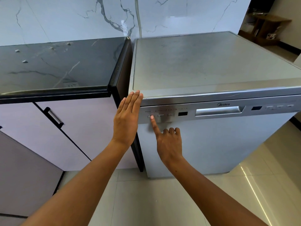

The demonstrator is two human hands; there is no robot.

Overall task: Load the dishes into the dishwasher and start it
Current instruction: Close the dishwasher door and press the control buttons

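Note:
A silver freestanding dishwasher stands with its door closed. Its control panel runs along the top of the door, with a recessed handle in the middle. My right hand points with a straight index finger, and the fingertip presses the leftmost button of the panel. Its other fingers are curled in. My left hand is flat with straight fingers, and the fingertips touch the dishwasher's top left front corner. No dishes are in view.
A dark marble counter over pale cabinet doors with a black handle adjoins the dishwasher on the left. A marble wall stands behind. Beige floor tiles lie below, and a wooden shelf stands far right.

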